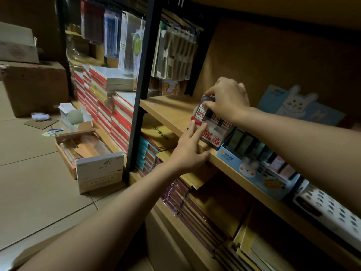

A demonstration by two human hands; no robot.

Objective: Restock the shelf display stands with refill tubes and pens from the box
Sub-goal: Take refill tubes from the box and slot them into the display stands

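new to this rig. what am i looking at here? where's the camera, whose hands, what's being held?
No robot: a person works bare-handed, and the single wide-angle camera sits on their head, looking forward and down. The right hand pinches a refill tube at the top of a red-and-white display stand on a wooden shelf. The left hand steadies the stand's front with straight fingers. Beside it sits a blue rabbit-print display box. Open boxes lie on the floor to the left.
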